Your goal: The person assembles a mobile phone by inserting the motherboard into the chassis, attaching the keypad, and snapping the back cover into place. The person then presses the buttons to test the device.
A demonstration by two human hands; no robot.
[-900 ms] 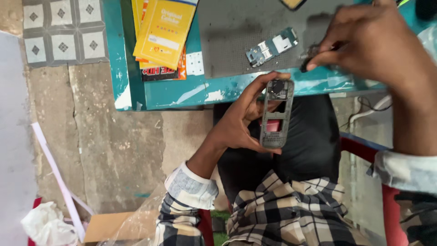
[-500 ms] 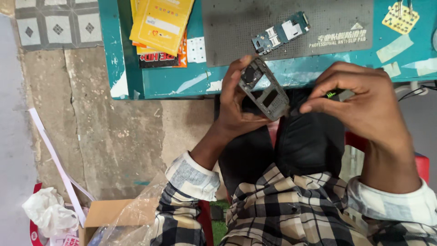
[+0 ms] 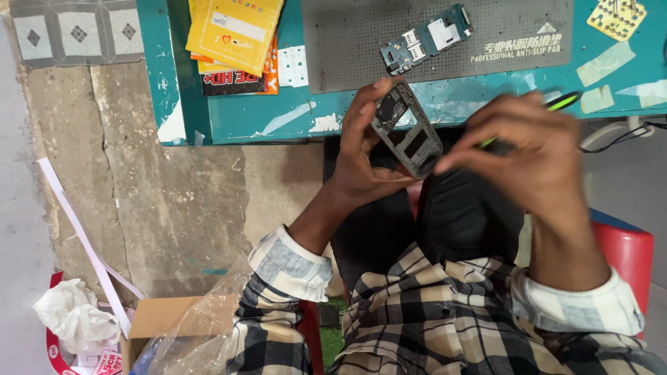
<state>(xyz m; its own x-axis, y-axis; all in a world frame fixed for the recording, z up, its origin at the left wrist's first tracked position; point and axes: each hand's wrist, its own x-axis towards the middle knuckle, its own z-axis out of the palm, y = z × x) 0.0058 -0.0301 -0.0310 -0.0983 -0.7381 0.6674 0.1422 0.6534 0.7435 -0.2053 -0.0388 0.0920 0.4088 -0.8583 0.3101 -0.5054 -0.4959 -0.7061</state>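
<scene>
Circuit board (image 3: 426,38) on mat (image 3: 361,55), booklets (image 3: 235,35) left of it — phone frame (image 3: 407,129) btwn hands, below bench edge.

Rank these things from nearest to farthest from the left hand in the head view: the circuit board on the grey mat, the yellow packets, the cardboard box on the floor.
Measured from the left hand:
1. Circuit board, on the grey mat, just above the hand.
2. Yellow packets, at the table's left end.
3. Cardboard box, on the floor at the lower left.

Plaid shirt in black, white, tan, cuffs rolled, dark trousers
</scene>
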